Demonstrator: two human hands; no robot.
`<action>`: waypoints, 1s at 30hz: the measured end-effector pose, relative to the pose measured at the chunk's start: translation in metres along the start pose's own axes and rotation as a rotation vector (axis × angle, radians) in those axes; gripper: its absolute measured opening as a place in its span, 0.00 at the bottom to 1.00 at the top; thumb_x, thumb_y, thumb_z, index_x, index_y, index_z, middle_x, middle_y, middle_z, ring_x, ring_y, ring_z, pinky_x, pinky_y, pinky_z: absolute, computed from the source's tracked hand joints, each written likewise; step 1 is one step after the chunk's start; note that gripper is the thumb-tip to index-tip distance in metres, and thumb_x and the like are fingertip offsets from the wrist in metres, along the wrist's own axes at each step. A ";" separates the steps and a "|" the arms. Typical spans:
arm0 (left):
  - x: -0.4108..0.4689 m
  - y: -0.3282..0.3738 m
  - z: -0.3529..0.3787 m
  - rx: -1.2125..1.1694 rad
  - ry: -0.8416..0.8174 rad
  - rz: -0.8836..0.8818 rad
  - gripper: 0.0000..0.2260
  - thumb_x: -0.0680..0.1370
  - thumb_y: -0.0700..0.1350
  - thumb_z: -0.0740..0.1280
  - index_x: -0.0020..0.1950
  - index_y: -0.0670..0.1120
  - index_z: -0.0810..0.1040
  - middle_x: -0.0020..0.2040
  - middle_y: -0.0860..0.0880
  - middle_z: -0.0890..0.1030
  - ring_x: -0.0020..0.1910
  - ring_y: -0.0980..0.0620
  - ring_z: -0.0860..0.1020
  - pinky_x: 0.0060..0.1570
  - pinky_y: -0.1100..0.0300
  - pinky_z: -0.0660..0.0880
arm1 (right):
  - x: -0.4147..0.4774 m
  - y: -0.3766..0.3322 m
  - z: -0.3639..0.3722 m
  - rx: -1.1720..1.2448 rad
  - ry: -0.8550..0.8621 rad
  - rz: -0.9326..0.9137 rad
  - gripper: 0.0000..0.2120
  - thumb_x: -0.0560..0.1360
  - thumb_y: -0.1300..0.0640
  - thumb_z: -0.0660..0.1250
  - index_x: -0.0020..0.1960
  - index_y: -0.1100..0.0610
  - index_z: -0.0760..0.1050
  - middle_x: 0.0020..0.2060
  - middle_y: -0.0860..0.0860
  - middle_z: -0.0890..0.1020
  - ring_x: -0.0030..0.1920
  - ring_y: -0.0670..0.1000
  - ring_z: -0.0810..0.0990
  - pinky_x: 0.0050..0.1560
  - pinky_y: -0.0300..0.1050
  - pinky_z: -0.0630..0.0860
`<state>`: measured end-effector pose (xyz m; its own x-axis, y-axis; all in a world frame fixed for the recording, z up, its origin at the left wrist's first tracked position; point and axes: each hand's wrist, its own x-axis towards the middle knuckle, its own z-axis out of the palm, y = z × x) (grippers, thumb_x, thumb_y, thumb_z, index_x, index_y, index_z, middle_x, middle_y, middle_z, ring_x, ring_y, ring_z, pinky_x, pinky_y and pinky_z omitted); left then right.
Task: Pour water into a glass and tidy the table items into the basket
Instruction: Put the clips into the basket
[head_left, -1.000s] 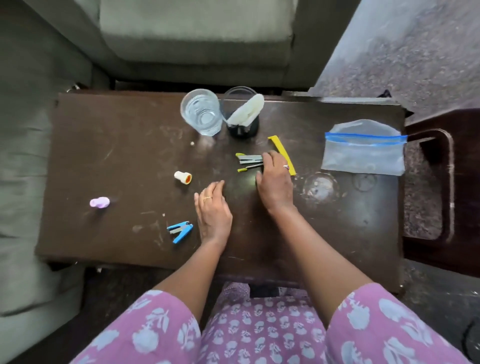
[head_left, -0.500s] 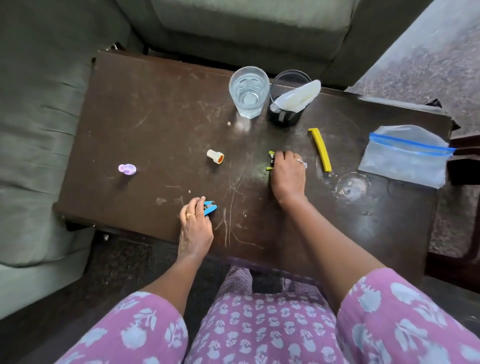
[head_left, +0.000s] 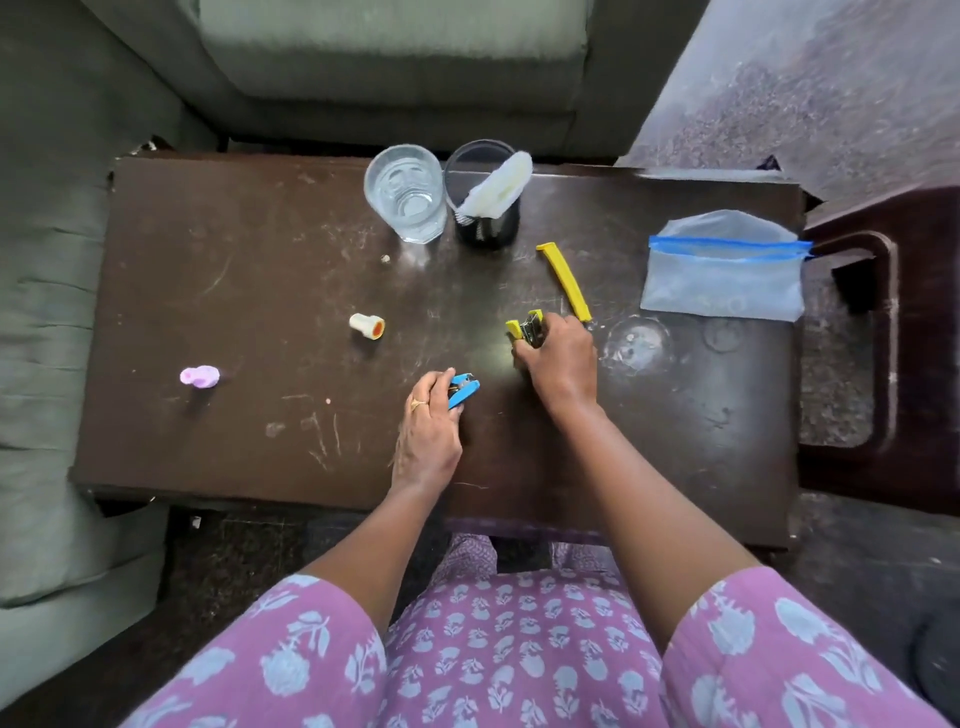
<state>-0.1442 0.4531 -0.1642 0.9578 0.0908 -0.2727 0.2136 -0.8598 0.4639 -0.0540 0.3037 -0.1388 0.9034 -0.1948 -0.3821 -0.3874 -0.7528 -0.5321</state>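
Note:
A glass of water (head_left: 407, 195) stands at the table's far edge, beside a black mesh basket (head_left: 488, 228) with a white piece (head_left: 498, 186) sticking out of it. My left hand (head_left: 428, 431) grips a small blue stapler (head_left: 462, 391) near the table's middle. My right hand (head_left: 561, 358) holds a yellow and metal stapler (head_left: 527, 327), lifted just off the dark brown table (head_left: 249, 291). A yellow strip (head_left: 565, 280) lies just beyond my right hand.
A white and orange cap (head_left: 368, 326) and a small lilac piece (head_left: 199, 376) lie on the left half. A clear zip pouch with a blue strip (head_left: 724, 275) rests at the right end. Grey sofa cushions surround the table; a dark stool (head_left: 883, 332) stands to the right.
My left hand reached left to the blue stapler, took hold of it and carried it toward the middle. My right hand closed on the yellow stapler and raised it.

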 end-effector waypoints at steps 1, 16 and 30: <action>0.005 0.015 0.002 -0.027 -0.002 0.030 0.22 0.77 0.40 0.63 0.70 0.43 0.64 0.67 0.43 0.68 0.65 0.45 0.69 0.64 0.52 0.67 | 0.000 0.005 -0.010 0.048 0.037 0.031 0.15 0.71 0.54 0.70 0.55 0.60 0.76 0.49 0.59 0.78 0.50 0.60 0.77 0.49 0.49 0.72; 0.056 0.317 0.058 -0.350 -0.121 0.663 0.19 0.75 0.38 0.66 0.66 0.37 0.70 0.62 0.37 0.74 0.62 0.41 0.73 0.62 0.63 0.64 | 0.002 0.146 -0.228 0.275 0.808 0.236 0.20 0.71 0.56 0.70 0.58 0.66 0.75 0.50 0.64 0.78 0.52 0.61 0.77 0.53 0.43 0.67; 0.061 0.529 0.107 0.045 -0.382 0.968 0.20 0.72 0.38 0.68 0.63 0.49 0.75 0.63 0.48 0.76 0.60 0.47 0.75 0.56 0.53 0.73 | -0.017 0.282 -0.321 0.118 0.887 0.425 0.17 0.74 0.52 0.67 0.57 0.62 0.75 0.54 0.62 0.76 0.54 0.61 0.75 0.52 0.48 0.68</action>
<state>0.0063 -0.0499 -0.0250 0.5894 -0.8061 -0.0536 -0.6283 -0.4991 0.5967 -0.1196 -0.1070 -0.0400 0.4767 -0.8708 0.1203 -0.6836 -0.4532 -0.5720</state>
